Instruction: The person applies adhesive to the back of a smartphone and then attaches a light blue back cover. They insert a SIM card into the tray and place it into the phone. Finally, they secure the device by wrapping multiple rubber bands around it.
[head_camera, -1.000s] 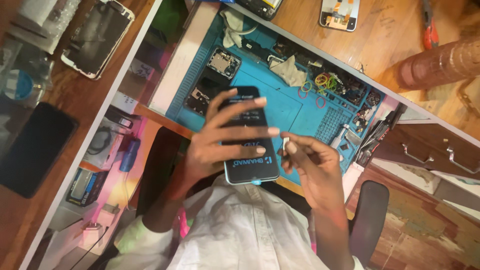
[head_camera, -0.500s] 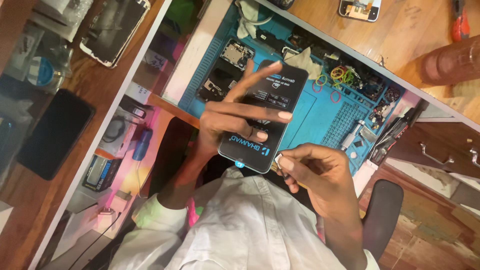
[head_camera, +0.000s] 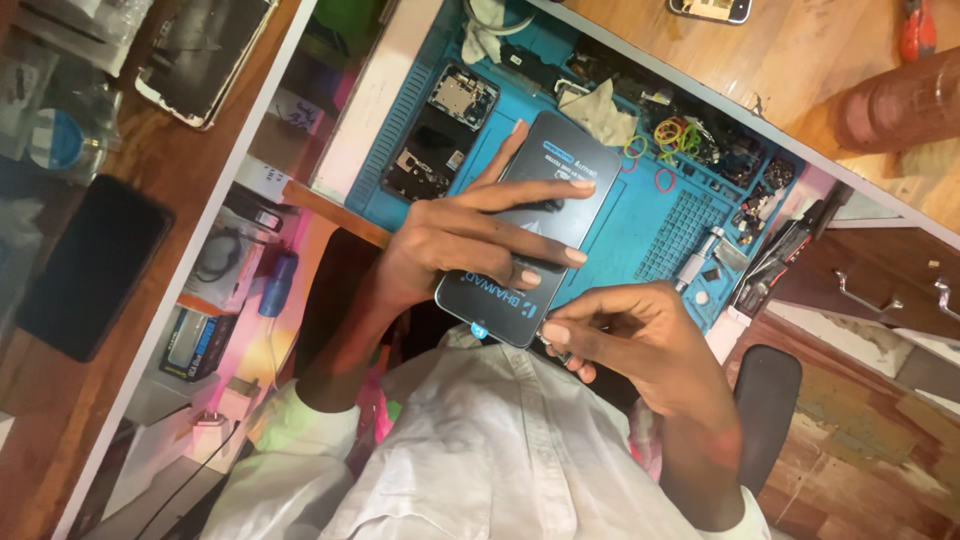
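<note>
Black and glossy, the phone (head_camera: 528, 230) sits above the blue work mat (head_camera: 640, 215), clasped by the left hand (head_camera: 450, 240): its fingers (head_camera: 540, 188) stretch across the dark face, thumb hidden behind. At the phone's lower corner the right hand (head_camera: 630, 340) pinches its fingertips (head_camera: 556, 334) closed on something small; what it is cannot be told. An opened phone (head_camera: 440, 130) lies on the mat.

Phone (head_camera: 530, 230) held above the work mat (head_camera: 640, 215), left hand (head_camera: 450, 240) across its face, right hand (head_camera: 620, 335) touching its near corner. Opened phone (head_camera: 440, 130) lies on mat, left of it. Rubber bands (head_camera: 665, 135) on mat beyond. Chair (head_camera: 765, 410) at right.
</note>
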